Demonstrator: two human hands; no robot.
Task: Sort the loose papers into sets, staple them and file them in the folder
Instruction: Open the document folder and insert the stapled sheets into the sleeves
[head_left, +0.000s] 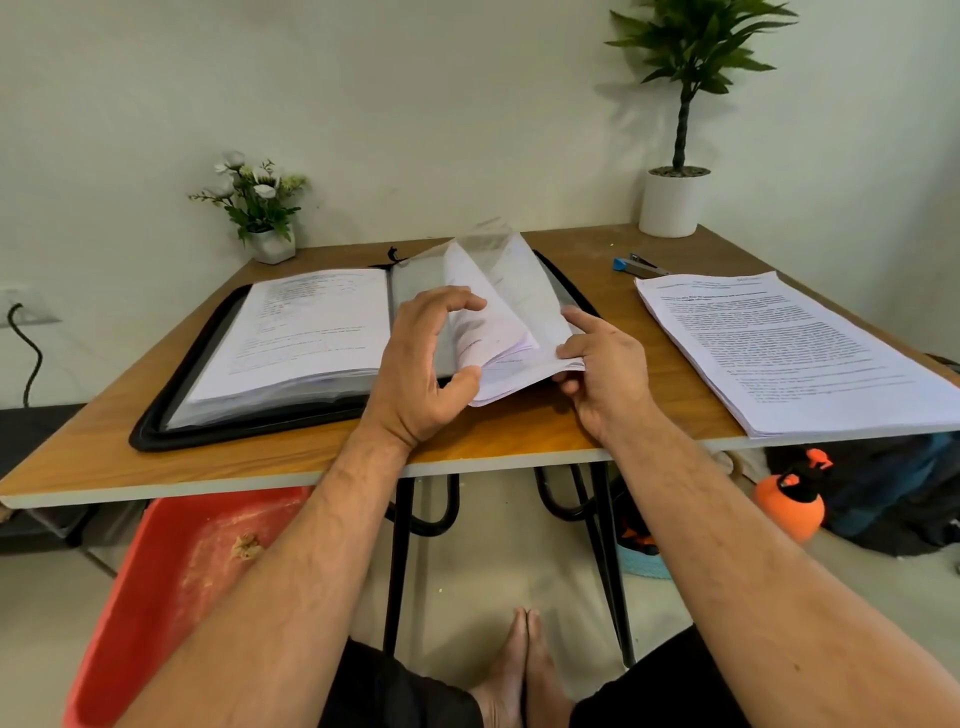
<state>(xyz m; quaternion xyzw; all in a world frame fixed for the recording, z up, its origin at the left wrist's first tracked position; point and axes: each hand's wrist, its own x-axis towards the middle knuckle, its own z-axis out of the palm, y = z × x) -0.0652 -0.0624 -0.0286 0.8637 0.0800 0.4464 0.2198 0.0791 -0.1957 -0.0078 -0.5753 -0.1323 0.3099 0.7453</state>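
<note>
Your left hand (423, 364) curls around the paper set (498, 332) over the folder (208, 374); your right hand (605, 364) pinches its corner, forefinger extended.

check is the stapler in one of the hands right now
No, the stapler lies on the table beyond the paper stack, untouched.

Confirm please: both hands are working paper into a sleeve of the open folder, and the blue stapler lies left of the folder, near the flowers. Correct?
Not quite. The head view shows the blue stapler right of the folder, near the potted plant. Both the left hand and right hand do handle the sleeve.
</note>
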